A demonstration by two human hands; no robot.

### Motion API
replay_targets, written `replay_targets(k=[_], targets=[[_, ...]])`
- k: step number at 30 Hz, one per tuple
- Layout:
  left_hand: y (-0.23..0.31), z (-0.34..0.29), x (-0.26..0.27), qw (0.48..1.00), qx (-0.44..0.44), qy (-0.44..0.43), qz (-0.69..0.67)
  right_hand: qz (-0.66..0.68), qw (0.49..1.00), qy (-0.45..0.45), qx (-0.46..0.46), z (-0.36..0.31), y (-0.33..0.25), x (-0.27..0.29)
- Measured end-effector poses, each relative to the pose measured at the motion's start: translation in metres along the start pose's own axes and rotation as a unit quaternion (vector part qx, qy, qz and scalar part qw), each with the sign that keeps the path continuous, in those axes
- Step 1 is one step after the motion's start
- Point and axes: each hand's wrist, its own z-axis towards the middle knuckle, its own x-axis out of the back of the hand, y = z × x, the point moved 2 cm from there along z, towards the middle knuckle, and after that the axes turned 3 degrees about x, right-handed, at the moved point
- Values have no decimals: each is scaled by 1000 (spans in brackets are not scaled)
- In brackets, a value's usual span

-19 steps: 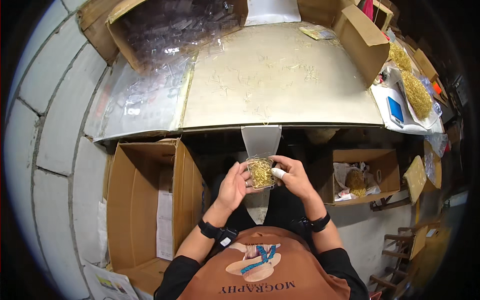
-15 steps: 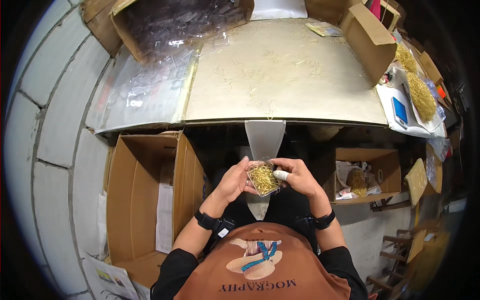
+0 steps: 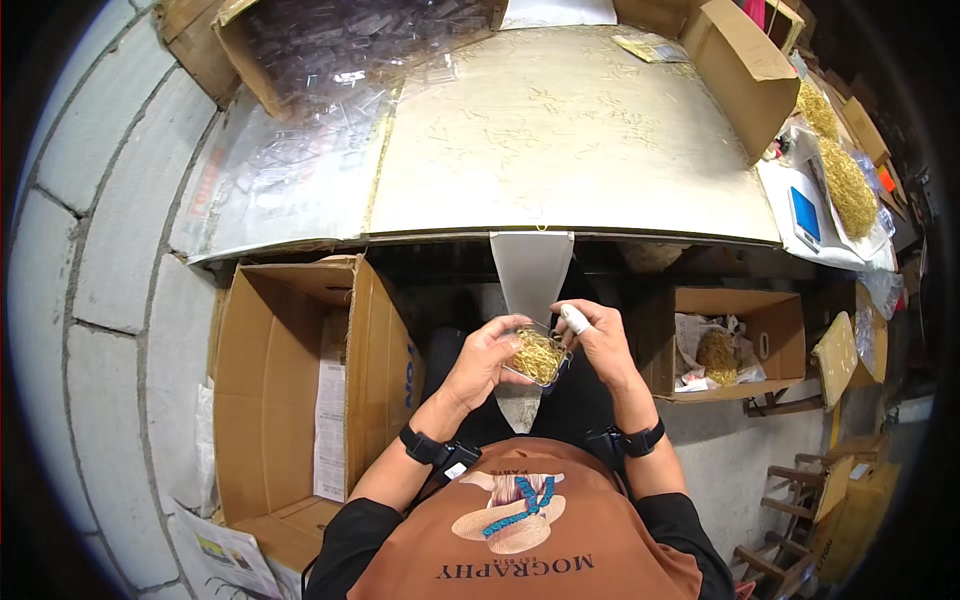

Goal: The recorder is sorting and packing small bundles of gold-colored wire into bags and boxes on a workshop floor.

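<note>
Compared with the earlier frames, my left thumb now lies over the left side of the clear box (image 3: pixel 538 357), and my right hand's (image 3: pixel 598 338) white-wrapped thumb (image 3: pixel 575 319) has lifted from its gold wire pieces (image 3: pixel 536 353). My left hand (image 3: pixel 486 356) grasps the box, palm turned inward; whether my right fingers clasp it too, I cannot tell. The box sits between my hands, a white panel (image 3: pixel 531 268) extending beyond them.

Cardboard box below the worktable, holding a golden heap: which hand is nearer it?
Right. The right hand is left of the cardboard box, at the rim of the clear plastic case; the left hand, holding that case, is farther left.
</note>
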Motion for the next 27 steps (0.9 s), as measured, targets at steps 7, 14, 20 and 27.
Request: replay_targets(k=[7, 14, 20, 27], targets=[[-4, 1, 13, 999, 1, -6, -43, -85, 994, -33, 57, -8, -5, -11], [-1, -4, -2, 999, 14, 23, 37, -319, 927, -26, 196, -6, -16, -16], [-12, 1, 5, 999, 13, 37, 23, -583, 736, -46, 339, -13, -36, -40], [-14, 3, 7, 996, -32, 83, -16, -521, 785, -63, 330, -21, -31, -56]])
